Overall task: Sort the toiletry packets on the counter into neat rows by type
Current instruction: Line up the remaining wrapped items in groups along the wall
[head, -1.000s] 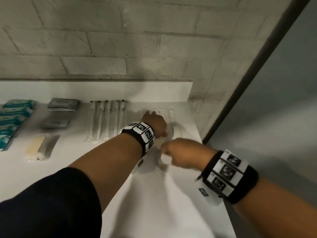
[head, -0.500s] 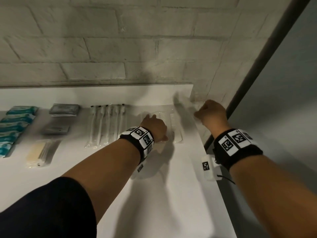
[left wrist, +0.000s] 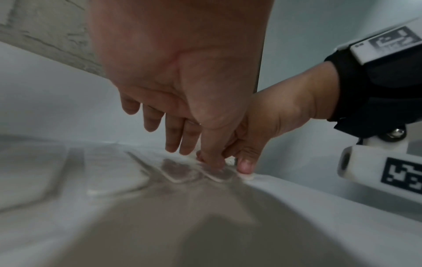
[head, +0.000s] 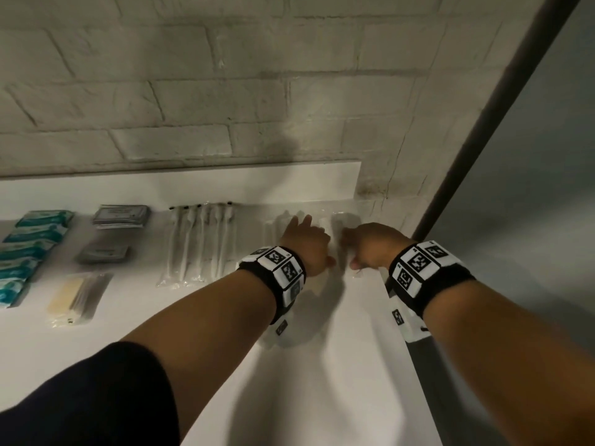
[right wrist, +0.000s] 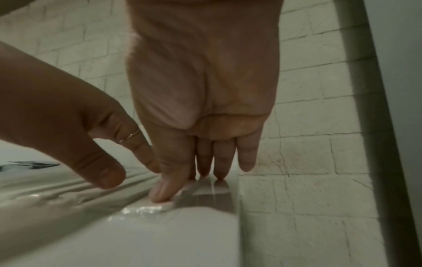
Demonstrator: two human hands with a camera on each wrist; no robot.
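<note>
Several clear plastic packets (head: 325,220) lie side by side at the right end of the white counter (head: 338,365). My left hand (head: 306,243) rests on them with straight fingers (left wrist: 173,144) touching the film. My right hand (head: 370,249) is just to its right. Its thumb and straight fingertips (right wrist: 219,173) press the rightmost clear packet (right wrist: 205,191) flat near the counter's end. In the right wrist view my left hand (right wrist: 68,126) hovers with its thumb a little above the film. Neither hand grips anything.
Further left lie a row of wrapped toothbrushes (head: 199,246), two stacks of grey sachets (head: 120,215), yellowish packets (head: 74,297) and teal packets (head: 29,246). A brick wall (head: 289,91) backs the counter. The counter ends just right of my right hand, by a dark post (head: 483,130).
My right hand came from the front of the counter, swung out to the far right edge with a clear packet, and now presses down beside my left hand. The left hand stayed put.
</note>
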